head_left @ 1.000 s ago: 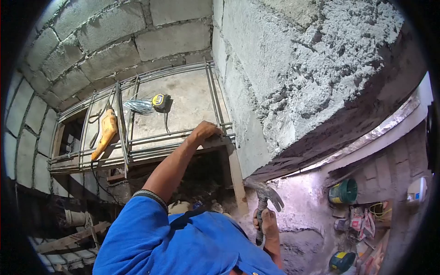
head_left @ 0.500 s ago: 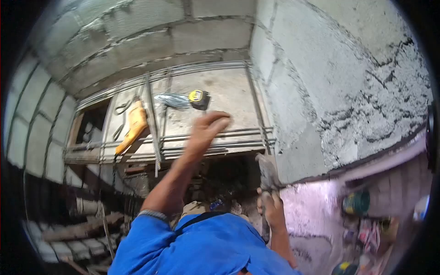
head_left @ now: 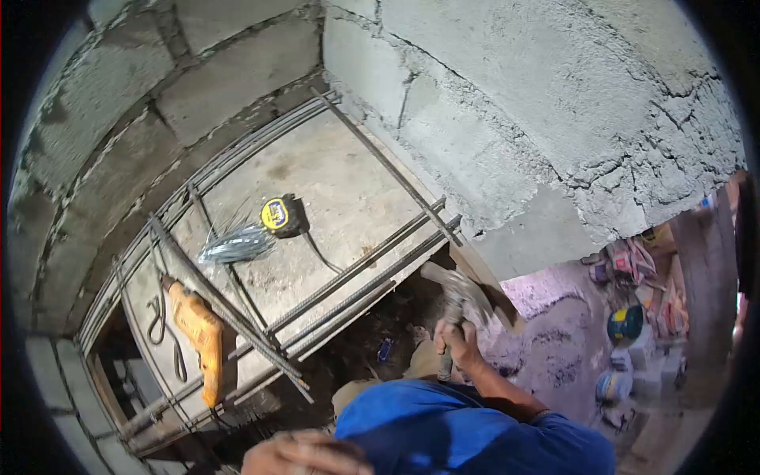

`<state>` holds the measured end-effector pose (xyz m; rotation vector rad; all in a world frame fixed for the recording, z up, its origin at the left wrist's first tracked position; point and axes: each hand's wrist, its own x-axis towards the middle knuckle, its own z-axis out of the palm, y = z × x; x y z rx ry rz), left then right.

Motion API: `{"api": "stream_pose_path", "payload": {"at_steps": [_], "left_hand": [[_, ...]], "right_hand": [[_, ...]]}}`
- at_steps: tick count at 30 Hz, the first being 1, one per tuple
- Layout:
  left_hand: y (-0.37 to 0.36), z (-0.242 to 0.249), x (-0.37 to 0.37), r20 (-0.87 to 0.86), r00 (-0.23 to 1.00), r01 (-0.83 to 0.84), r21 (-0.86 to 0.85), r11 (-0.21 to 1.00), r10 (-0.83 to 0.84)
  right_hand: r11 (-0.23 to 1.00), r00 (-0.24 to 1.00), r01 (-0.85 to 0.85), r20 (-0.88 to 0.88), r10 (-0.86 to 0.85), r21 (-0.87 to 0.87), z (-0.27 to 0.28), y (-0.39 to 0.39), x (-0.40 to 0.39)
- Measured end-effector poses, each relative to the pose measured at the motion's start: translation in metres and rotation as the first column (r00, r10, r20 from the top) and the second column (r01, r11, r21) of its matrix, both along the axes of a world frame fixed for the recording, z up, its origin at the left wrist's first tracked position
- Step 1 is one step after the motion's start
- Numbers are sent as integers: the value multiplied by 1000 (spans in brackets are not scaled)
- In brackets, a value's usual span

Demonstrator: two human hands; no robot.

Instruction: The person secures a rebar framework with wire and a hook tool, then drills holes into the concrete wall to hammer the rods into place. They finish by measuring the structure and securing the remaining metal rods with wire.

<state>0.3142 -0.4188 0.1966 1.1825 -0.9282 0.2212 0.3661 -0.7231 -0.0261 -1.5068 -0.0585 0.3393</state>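
My right hand point(head_left: 457, 342) is wrapped round the handle of a claw hammer point(head_left: 457, 289). The hammer's head points up, close to the board at the form's near right corner. At the bottom edge, in front of the blue shirt, my left hand point(head_left: 307, 454) is slightly blurred, with its fingers stretched loosely and nothing visible in them. On the flat panel point(head_left: 324, 170) lie a yellow and black tape measure point(head_left: 279, 215), a bundle of tie wire point(head_left: 236, 245) and a yellow power drill point(head_left: 198, 332) with its cord.
Steel reinforcing bars point(head_left: 372, 273) run along and across the panel. Rough concrete block walls point(head_left: 475, 119) rise behind and to the right. Below the panel's near edge is a dark gap. A green bucket point(head_left: 625, 324) stands at the lower right among clutter.
My left hand has moved from over the near bars down to my body. The view has turned right, and the hammer remains in my right hand.
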Motion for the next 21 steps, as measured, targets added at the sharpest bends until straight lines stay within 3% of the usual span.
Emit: {"api": "stream_pose_path", "payload": {"at_steps": [2, 3, 4, 6, 7, 8, 9, 10, 12, 15, 16, 18, 20, 21], "left_hand": [[19, -9, 29, -207, 978, 4, 200, 980, 38], [32, -28, 46, -144, 939, -220, 447, 867, 313], [31, -13, 81, 52, 899, -304, 787, 536, 434], [15, -66, 158, 173, 848, -424, 789, 444, 502], [0, -100, 197, 359, 798, -561, 735, 381, 483], [-17, -133, 231, 397, 793, -575, 739, 350, 463], [-36, -164, 258, 402, 803, -563, 754, 339, 440], [-51, -186, 278, 455, 803, -564, 790, 243, 384], [-69, -213, 303, 337, 856, -449, 861, 239, 393], [-68, -244, 303, 381, 814, -522, 810, 265, 439], [-70, -250, 308, 373, 819, -516, 811, 276, 436], [-71, -253, 310, 373, 818, -506, 829, 238, 438], [-71, -250, 308, 367, 820, -502, 830, 242, 439], [-72, -248, 306, 369, 817, -506, 828, 243, 443]], "right_hand": [[987, 987, 161, 11, -160, -29, -10, -1, -2], [958, 963, 271, 17, -271, -99, -31, -7, -8], [851, 840, 518, -131, -526, -90, -73, -14, -16], [838, 870, 462, -332, -365, 289, -54, -5, -7], [813, 815, 547, -346, -465, 197, -55, 4, -3], [805, 805, 562, -349, -480, 191, -59, 10, -2], [739, 767, 621, -398, -504, 261, -65, 14, 3], [665, 729, 672, -448, -517, 326, -69, 18, 8], [600, 693, 714, -492, -528, 361, -67, 26, 11], [459, 632, 769, -420, -652, 446, -70, 33, 8], [456, 625, 774, -417, -660, 439, -79, 37, 12], [325, 630, 750, -470, -619, 577, -98, 48, 16], [623, 763, 641, -460, -454, 448, -104, 56, 44], [624, 730, 674, -483, -483, 395, -96, 60, 54]]}}
